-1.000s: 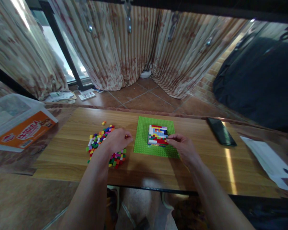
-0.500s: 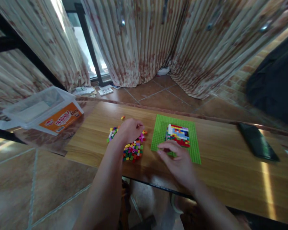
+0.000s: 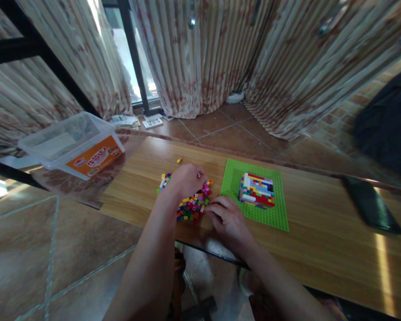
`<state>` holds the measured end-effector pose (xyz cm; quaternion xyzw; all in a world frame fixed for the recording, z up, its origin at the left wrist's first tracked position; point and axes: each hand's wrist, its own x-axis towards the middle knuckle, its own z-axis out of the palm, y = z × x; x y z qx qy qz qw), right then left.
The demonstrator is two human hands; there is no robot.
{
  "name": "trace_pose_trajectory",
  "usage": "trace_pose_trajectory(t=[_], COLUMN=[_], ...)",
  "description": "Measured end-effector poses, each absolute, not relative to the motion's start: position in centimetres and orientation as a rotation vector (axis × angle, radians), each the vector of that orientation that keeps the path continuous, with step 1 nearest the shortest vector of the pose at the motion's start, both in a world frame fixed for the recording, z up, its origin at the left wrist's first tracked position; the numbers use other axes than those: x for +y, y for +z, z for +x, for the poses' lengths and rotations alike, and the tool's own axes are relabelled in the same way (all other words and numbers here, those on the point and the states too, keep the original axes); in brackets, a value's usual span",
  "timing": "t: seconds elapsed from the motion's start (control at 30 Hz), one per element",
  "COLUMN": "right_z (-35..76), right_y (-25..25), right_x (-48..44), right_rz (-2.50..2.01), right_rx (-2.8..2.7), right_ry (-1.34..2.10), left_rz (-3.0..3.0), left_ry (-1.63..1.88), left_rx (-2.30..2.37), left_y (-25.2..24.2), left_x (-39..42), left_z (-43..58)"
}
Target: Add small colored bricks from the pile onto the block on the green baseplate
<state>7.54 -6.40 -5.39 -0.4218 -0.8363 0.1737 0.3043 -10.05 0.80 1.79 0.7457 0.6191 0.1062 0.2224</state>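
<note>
A pile of small colourful building bricks lies on the wooden table. My left hand is over the pile's upper part with its fingers curled; anything between the fingertips is hidden. At the pile's right edge is my right hand, thumb and fingers drawn together beside a green brick; whether it grips one is too small to tell. To the right, a green baseplate bears a block built of bricks, with red, white, blue and yellow rows on top. Neither hand touches the plate.
One loose orange-yellow brick lies beyond the pile. A clear plastic box with an orange label stands at the left end. On the table's right side rests a dark phone. Curtains hang behind, above a tiled floor.
My right hand has moved left from the baseplate's near edge to the brick pile, uncovering the built block's front. My left hand stays over the pile. The view has shifted slightly.
</note>
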Motion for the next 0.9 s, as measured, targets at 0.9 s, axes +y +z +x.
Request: trace_pose_trajectory(t=[0.9], right_z=[6.9], right_y=[-5.5], right_x=[-6.3], right_rz=[-1.138], right_rx=[-2.340], right_ry=[0.295], left_rz=[2.087], left_ry=[0.278], left_rx=[1.613], left_y=[2.2], left_x=[0.7], left_z=[-9.3])
